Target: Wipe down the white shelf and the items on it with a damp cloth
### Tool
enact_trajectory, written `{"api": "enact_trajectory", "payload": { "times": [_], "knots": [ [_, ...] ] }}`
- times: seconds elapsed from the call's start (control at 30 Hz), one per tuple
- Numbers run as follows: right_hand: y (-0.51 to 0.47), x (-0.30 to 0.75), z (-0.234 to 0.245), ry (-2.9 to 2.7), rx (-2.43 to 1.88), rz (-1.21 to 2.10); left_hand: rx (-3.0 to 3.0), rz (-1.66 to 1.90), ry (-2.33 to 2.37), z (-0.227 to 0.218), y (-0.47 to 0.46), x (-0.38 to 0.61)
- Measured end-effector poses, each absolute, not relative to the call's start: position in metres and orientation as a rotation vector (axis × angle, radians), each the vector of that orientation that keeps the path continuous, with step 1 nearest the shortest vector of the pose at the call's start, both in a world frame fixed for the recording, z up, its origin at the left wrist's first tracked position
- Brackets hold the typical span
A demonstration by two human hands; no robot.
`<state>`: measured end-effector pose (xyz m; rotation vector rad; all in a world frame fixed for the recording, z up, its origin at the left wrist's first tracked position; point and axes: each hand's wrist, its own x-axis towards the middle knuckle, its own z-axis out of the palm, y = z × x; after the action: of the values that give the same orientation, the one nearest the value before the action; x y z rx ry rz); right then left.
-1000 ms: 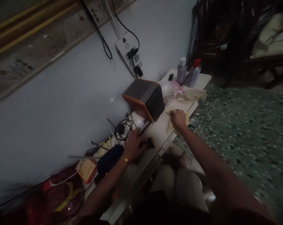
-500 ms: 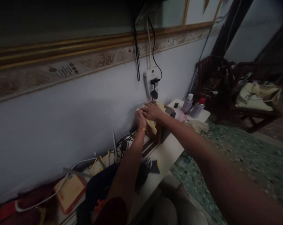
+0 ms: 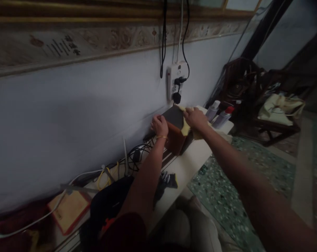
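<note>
A brown box (image 3: pixel 174 137) with a dark grey top stands on the narrow white table, close against the wall. My left hand (image 3: pixel 159 126) is closed on its near left corner, fingers curled over the edge. At the box's right edge, my right hand (image 3: pixel 196 119) presses a yellow cloth (image 3: pixel 185 127) against the top and lets part of it hang down the side. My right palm and fingers hide some of the cloth and the far right of the box.
Two spray cans, one white-capped (image 3: pixel 213 110) and one red-capped (image 3: pixel 223 117), stand beyond the box. Above is a power strip (image 3: pixel 177 78) with plugs. Tangled black cables (image 3: pixel 137 154), a dark bag (image 3: pixel 109 199) and an orange-red flat box (image 3: pixel 68 210) lie on the left.
My right hand has slid the yellow cloth rightward, away from my left hand, uncovering the box's grey top. My left hand stays at the left corner. The view has tilted down.
</note>
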<state>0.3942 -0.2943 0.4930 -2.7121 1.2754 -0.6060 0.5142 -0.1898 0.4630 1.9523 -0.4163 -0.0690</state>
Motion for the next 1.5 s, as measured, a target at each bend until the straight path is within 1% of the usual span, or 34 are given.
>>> {"api": "enact_trajectory", "payload": {
  "times": [0.07,0.1,0.13,0.2,0.3,0.37,0.43,0.53,0.63,0.7,0.77,0.83,0.93,1.0,1.1,1.23,1.33,1.4,1.5],
  "knots": [
    [-0.293,0.346,0.471,1.258,-2.632,-0.724,1.918,-0.065,-0.441,0.463,-0.191,0.516],
    [-0.292,0.324,0.461,1.271,-2.599,-0.732,1.904,-0.061,-0.464,0.462,-0.191,0.517],
    [-0.292,0.306,0.455,1.294,-2.566,-0.723,1.892,-0.055,-0.490,0.462,-0.192,0.518],
    [-0.291,0.290,0.452,1.317,-2.490,-0.833,1.879,-0.058,-0.523,0.461,-0.193,0.520],
    [-0.290,0.317,0.468,1.138,-2.411,-1.197,1.883,-0.085,-0.522,0.460,-0.193,0.522],
    [-0.288,0.352,0.478,0.983,-2.453,-1.236,1.901,-0.096,-0.516,0.460,-0.192,0.523],
    [-0.285,0.379,0.477,0.974,-2.426,-1.228,1.941,-0.104,-0.527,0.462,-0.191,0.524],
    [-0.278,0.391,0.456,1.127,-2.214,-1.314,2.097,-0.125,-0.571,0.472,-0.184,0.524],
    [-0.263,0.388,0.423,1.298,-1.907,-1.385,2.335,-0.010,-0.741,0.493,-0.179,0.524],
    [-0.250,0.388,0.401,1.387,-1.718,-1.342,2.398,0.104,-0.962,0.509,-0.185,0.520],
    [-0.235,0.388,0.381,1.456,-1.611,-1.240,2.355,0.123,-1.238,0.522,-0.204,0.508],
    [-0.220,0.383,0.362,1.499,-1.636,-1.067,2.288,0.068,-1.515,0.528,-0.234,0.489],
    [-0.205,0.362,0.336,1.420,-1.767,-0.781,2.297,-0.022,-1.828,0.523,-0.278,0.460],
    [-0.202,0.341,0.322,1.305,-1.804,-0.722,2.386,-0.043,-1.959,0.517,-0.294,0.449],
    [-0.205,0.308,0.306,1.229,-1.807,-0.772,2.414,0.037,-2.011,0.513,-0.286,0.446],
    [-0.218,0.279,0.293,1.312,-1.762,-0.755,2.213,0.177,-2.082,0.516,-0.240,0.457],
    [-0.222,0.271,0.291,1.302,-1.774,-0.742,2.066,0.210,-2.152,0.522,-0.204,0.473],
    [-0.219,0.271,0.294,1.269,-1.877,-0.772,2.001,0.219,-2.146,0.526,-0.184,0.489],
    [-0.205,0.277,0.303,1.129,-2.195,-0.727,1.937,0.242,-2.083,0.531,-0.161,0.517]
  ]
}}
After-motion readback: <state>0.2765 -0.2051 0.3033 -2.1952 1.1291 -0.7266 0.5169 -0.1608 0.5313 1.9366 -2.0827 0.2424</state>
